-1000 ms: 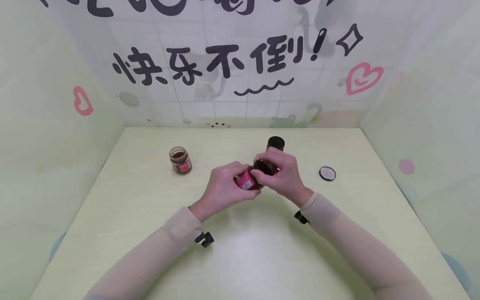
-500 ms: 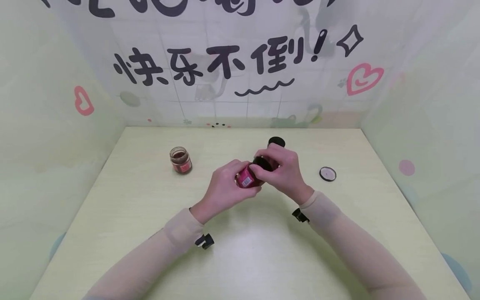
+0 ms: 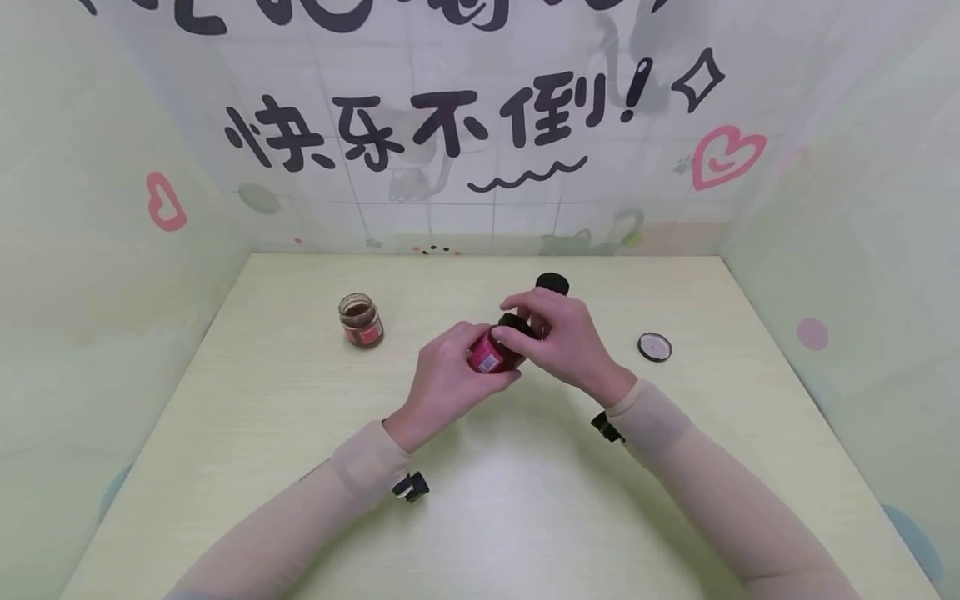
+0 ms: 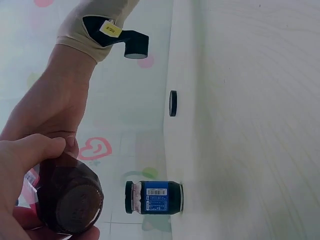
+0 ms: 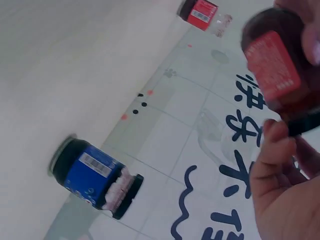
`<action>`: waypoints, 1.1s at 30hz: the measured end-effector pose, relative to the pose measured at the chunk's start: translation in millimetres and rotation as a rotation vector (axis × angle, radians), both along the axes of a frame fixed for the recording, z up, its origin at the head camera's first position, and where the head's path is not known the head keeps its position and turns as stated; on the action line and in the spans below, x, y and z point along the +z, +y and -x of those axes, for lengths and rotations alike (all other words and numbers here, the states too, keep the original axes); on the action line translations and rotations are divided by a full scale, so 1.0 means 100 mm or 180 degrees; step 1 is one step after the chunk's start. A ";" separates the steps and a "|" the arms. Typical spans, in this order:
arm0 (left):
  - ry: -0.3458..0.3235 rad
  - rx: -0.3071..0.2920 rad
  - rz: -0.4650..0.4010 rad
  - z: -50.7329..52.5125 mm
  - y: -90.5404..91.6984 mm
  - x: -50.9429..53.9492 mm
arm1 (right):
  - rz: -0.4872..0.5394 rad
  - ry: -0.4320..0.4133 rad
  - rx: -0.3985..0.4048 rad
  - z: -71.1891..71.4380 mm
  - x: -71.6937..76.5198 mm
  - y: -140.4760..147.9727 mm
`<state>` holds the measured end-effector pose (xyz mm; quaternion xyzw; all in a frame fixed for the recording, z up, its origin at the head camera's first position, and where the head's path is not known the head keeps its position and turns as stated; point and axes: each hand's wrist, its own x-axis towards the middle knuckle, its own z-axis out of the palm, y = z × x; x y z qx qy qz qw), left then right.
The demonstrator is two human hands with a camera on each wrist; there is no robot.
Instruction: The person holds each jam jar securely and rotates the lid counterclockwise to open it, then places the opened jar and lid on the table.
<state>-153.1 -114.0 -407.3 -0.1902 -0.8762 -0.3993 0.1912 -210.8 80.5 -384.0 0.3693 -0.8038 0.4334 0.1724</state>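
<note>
Above the table, the left hand (image 3: 448, 367) grips a dark jar with a pink-red label (image 3: 487, 354), which is tilted toward the right hand. The right hand (image 3: 566, 337) holds the black lid (image 3: 517, 323) at the jar's mouth with thumb and fingers. In the left wrist view the jar's base (image 4: 79, 207) faces the camera, with the left thumb across its side. The right wrist view shows the red label (image 5: 274, 65) and the dark lid (image 5: 305, 122) beside the right fingers (image 5: 275, 145). Whether the lid is loose cannot be told.
An uncovered jar with dark contents (image 3: 362, 322) stands at the back left. A loose lid (image 3: 655, 347) lies white side up at the right. Behind the right hand stands a blue-labelled jar (image 4: 157, 197) with a black lid (image 3: 552, 283). Walls enclose the table's back and sides.
The right hand's fingers have shifted and spread around the lid, which shows at a changed angle. The left hand keeps its grip on the jar, with only slight movement.
</note>
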 end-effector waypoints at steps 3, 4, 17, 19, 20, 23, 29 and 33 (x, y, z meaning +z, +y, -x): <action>0.0022 0.0029 -0.0007 -0.01 -0.01 -0.02 | -0.0282 -0.0353 -0.0191 -0.04 0.11 0.00; 0.0024 0.0030 -0.0004 -0.01 -0.01 -0.02 | -0.0359 -0.0494 -0.0253 -0.06 0.15 0.00; 0.0050 0.0078 0.0060 -0.02 0.00 -0.06 | -0.0729 -0.1238 -0.0491 -0.17 0.30 -0.04; 0.0058 0.0074 0.0080 -0.03 -0.01 -0.06 | -0.0711 -0.1254 -0.0471 -0.18 0.29 -0.04; 0.0059 0.0073 0.0088 -0.03 -0.01 -0.06 | -0.0704 -0.1268 -0.0460 -0.18 0.29 -0.05; 0.0063 0.0065 0.0113 -0.03 -0.02 -0.06 | -0.0698 -0.1292 -0.0434 -0.19 0.28 -0.05; 0.0056 0.0093 0.0163 -0.03 -0.03 -0.08 | -0.0737 -0.1269 -0.0383 -0.19 0.26 -0.06; 0.0054 0.0111 0.0186 -0.03 -0.04 -0.09 | -0.0751 -0.1262 -0.0347 -0.19 0.25 -0.07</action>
